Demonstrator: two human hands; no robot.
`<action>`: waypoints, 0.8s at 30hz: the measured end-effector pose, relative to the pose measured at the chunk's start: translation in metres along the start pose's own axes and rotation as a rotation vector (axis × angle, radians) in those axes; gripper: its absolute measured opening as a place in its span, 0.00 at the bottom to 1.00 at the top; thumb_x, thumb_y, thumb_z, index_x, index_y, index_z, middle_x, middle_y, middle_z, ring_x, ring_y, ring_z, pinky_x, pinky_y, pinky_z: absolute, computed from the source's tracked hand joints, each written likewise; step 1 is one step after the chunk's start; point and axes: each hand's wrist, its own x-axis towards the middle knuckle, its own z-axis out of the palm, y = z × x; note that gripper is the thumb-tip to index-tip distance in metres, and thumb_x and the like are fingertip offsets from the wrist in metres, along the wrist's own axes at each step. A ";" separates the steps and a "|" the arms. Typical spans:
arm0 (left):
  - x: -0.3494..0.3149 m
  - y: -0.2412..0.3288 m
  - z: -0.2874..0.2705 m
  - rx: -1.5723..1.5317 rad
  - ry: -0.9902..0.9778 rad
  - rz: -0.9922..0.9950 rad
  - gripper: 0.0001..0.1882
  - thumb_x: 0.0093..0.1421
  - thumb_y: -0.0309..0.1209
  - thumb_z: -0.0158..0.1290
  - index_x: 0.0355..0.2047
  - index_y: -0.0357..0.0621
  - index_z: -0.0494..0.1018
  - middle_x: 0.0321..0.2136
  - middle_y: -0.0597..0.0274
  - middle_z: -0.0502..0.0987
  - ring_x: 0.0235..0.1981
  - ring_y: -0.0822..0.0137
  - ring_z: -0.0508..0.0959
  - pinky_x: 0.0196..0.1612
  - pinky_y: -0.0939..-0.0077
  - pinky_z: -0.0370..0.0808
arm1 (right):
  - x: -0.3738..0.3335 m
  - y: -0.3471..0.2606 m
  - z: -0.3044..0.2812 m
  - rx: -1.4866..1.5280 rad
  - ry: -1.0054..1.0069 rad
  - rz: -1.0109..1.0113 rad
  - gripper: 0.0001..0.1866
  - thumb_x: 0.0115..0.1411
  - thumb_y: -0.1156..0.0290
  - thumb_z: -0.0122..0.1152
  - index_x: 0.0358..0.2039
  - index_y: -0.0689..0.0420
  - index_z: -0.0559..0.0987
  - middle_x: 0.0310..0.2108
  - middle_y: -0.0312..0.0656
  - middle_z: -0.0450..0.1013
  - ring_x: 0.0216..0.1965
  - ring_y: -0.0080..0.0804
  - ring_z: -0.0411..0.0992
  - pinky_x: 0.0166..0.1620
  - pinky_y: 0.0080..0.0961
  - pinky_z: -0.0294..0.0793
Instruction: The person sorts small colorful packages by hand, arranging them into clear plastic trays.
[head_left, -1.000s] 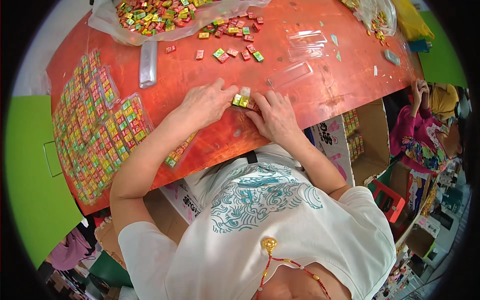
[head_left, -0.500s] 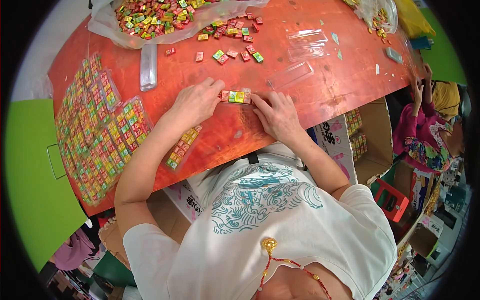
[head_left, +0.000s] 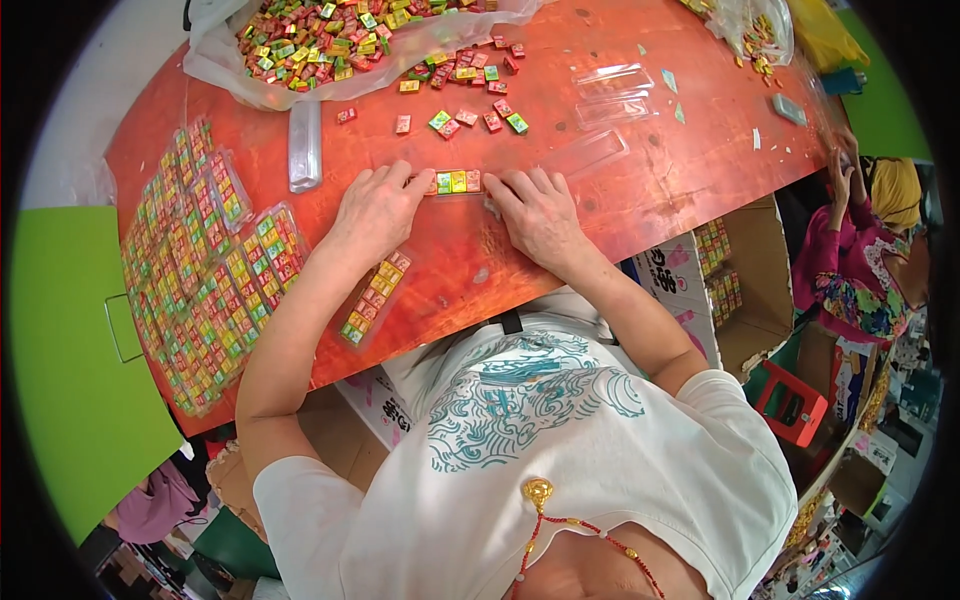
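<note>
A short row of small red, green and yellow boxes (head_left: 458, 182) lies near the middle of the red table, seemingly in a clear plastic tray. My left hand (head_left: 385, 208) grips its left end between thumb and fingers. At the right end, my right hand (head_left: 540, 215) has its fingers curled around the edge, thumb underneath and partly hidden. Beside my left forearm lies a filled clear tray (head_left: 376, 298) of the same little boxes. Several loose small boxes (head_left: 467, 75) are scattered beyond my hands.
A clear plastic bag (head_left: 215, 72) heaped with small boxes sits at the far left. Many filled trays (head_left: 200, 300) cover the table's left side. Unfilled clear trays (head_left: 305, 150) lie about, some at right (head_left: 612, 92). A co-worker (head_left: 850, 250) sits at the right, near an open carton (head_left: 755, 290).
My right hand has shifted slightly left, its fingers more curled at the row's end. The row sits a little further left and higher between my hands. The view has shifted slightly.
</note>
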 end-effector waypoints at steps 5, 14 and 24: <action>0.003 -0.005 0.000 -0.081 0.032 -0.022 0.19 0.59 0.26 0.53 0.51 0.46 0.74 0.37 0.57 0.73 0.39 0.57 0.76 0.41 0.61 0.70 | -0.001 0.002 0.004 0.008 0.000 0.013 0.14 0.58 0.67 0.62 0.46 0.52 0.78 0.38 0.34 0.73 0.36 0.32 0.70 0.40 0.32 0.63; 0.020 0.001 0.006 -0.053 0.057 -0.009 0.13 0.58 0.33 0.57 0.43 0.46 0.73 0.34 0.59 0.72 0.40 0.58 0.75 0.39 0.60 0.68 | 0.006 0.003 0.003 0.013 -0.026 0.038 0.10 0.56 0.67 0.63 0.39 0.50 0.79 0.36 0.34 0.71 0.37 0.33 0.70 0.41 0.33 0.63; 0.008 -0.004 -0.008 -0.041 -0.042 -0.060 0.10 0.59 0.33 0.56 0.41 0.46 0.74 0.35 0.58 0.73 0.40 0.56 0.76 0.41 0.60 0.66 | 0.006 0.006 -0.003 0.194 -0.123 0.020 0.16 0.54 0.73 0.58 0.45 0.51 0.79 0.44 0.39 0.73 0.44 0.38 0.72 0.47 0.35 0.67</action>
